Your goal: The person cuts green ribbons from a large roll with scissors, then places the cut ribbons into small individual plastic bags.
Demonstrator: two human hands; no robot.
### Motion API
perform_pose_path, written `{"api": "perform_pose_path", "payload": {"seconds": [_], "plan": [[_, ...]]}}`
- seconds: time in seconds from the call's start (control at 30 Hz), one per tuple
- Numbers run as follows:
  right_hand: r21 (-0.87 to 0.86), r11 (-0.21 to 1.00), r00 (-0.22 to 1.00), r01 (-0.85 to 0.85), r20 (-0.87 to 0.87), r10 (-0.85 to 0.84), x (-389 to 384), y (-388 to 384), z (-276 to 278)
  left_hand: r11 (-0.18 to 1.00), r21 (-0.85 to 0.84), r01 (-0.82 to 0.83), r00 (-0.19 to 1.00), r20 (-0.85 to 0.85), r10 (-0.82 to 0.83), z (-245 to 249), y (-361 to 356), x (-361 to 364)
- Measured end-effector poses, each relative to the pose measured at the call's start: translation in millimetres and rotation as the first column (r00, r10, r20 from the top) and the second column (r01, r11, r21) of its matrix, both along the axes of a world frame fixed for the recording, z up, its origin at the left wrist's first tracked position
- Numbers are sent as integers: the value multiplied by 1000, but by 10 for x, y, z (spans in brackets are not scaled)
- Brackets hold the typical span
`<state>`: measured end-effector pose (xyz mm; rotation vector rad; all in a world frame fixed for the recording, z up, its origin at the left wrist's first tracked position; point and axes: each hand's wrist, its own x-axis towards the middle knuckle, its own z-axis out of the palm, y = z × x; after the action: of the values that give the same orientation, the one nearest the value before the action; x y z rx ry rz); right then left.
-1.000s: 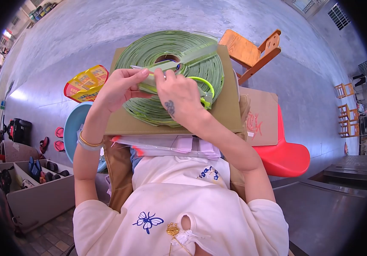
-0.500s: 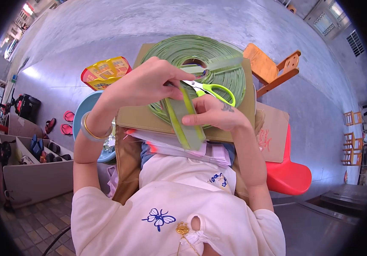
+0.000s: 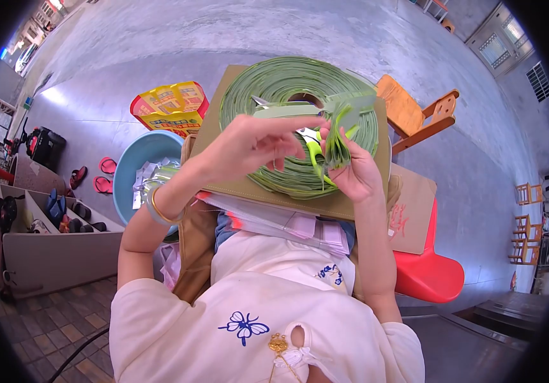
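A large coil of green strip (image 3: 255,83) lies on a tan board (image 3: 214,127) across my lap. In my right hand (image 3: 357,175), pinched between thumb and fingers, is a folded green-edged strip (image 3: 338,147), upright over the coil's right side. My left hand (image 3: 258,147) hovers over the coil's near left, fingers apart and empty, its index finger pointing toward the folded strip. Scissors with lime handles (image 3: 316,156) rest on the coil, partly hidden behind my hands.
A blue basin (image 3: 121,172) with silvery packets stands at the left, beside a yellow and red bag (image 3: 169,108). Right are a wooden chair (image 3: 402,105), a cardboard sheet (image 3: 415,204) and a red chair (image 3: 431,274). Shoes fill a rack (image 3: 51,255) at far left.
The strip, held flat between both hands before, is now folded up in my right hand, which has moved right and up. My left hand has let go and opened.
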<state>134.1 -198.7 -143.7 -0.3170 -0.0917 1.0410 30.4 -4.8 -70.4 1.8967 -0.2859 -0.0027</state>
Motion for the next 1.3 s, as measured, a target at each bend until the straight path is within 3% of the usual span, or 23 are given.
{"api": "perform_pose_path", "payload": {"seconds": [0.1,0.23,0.37,0.47,0.67,0.73,0.77,0.83,0.93,1.03,1.13,1.3], "plan": [[36,999,999,-28,-42,29,-46,6,25,986,23,167,969,181,-169,-97,-38,-53],[-41,999,999,3,-41,-5,-184,49,177,995,-42,92,977,195,-82,-41,-163,-84],[-79,996,994,-29,-106,21,-243,38,230,989,30,148,957,248,-151,-91,-154,-54],[-2,991,991,-131,-27,131,-209,-10,171,989,65,131,949,280,-144,-144,-157,-39],[1,993,992,-121,-43,121,-299,-23,299,996,53,70,924,372,-85,-170,-190,-43],[94,987,991,-128,-16,130,-288,-44,340,999,41,7,906,422,-24,-154,-199,-42],[141,981,991,-130,-2,132,-284,-53,364,995,-100,7,944,330,26,-171,-218,-54],[115,991,996,-75,62,68,-321,-61,430,928,-371,-33,989,119,83,-229,-284,-104],[67,997,996,28,83,-34,-380,-46,478,896,-423,-132,988,18,154,-184,-346,-143],[-47,974,955,223,213,-208,-419,32,497,931,-279,-236,959,88,270,-134,-406,-164],[-158,880,841,448,409,-355,-458,118,480,956,-142,-255,942,187,279,-155,-420,-172],[-62,682,539,728,667,-514,-525,245,463,874,-436,-214,969,16,245,-113,-519,-170]]}}
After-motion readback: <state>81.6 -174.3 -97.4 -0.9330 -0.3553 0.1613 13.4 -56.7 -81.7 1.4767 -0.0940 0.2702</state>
